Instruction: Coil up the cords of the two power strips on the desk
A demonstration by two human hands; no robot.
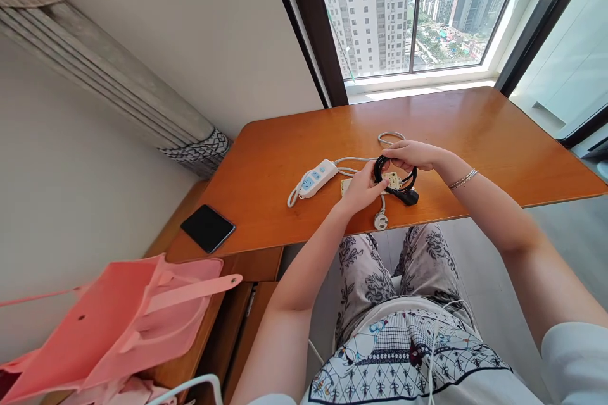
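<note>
A coiled black power cable [409, 181] is held between my two hands just over the wooden table. My left hand [363, 188] closes on the left side of the loop, thumb against the coil. At the loop's top, my right hand [409, 154] pinches the cable with bent fingers. The cable's black plug end [409, 196] hangs at the lower right. Beneath the hands lies a cream-coloured power strip [393, 180], partly covered. A white power strip [319, 178] with blue sockets rests to the left, its cord running behind my hands. A white plug [380, 221] lies near the table's front edge.
The brown table [275, 145] stands against a window [413, 19]. A black phone [208, 228] lies at its left corner. Below that, a pink bag [123, 316] sits on a lower wooden surface. My legs [368, 266] are under the front edge.
</note>
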